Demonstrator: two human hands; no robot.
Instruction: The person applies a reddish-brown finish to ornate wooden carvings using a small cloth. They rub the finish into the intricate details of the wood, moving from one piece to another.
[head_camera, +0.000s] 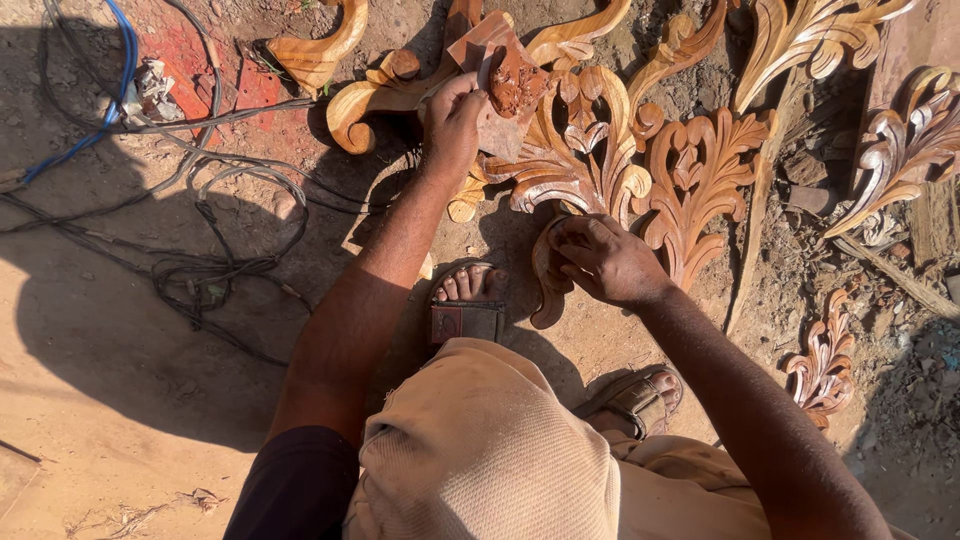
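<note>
Carved wood scroll (547, 285): small curved piece, low in the middle of the view, just above the sandalled foot (467, 300) and touching the big leaf carving (575, 150).
Cables (200, 230): loose black and blue tangle on the dirt at far left, well apart from the work.
Left hand (455, 120): fingers closed on a worn reddish sandpaper sheet (505, 85), pressed over the upper carvings.
Right hand (605, 262): fingers pinched together on the scroll's top end.
Other carvings (700, 180): spread rightward across rubble.
Risk: thin curled tips look fragile; hard rubbing or a slipping grip could snap one, and grit underneath could scratch finished faces.
</note>
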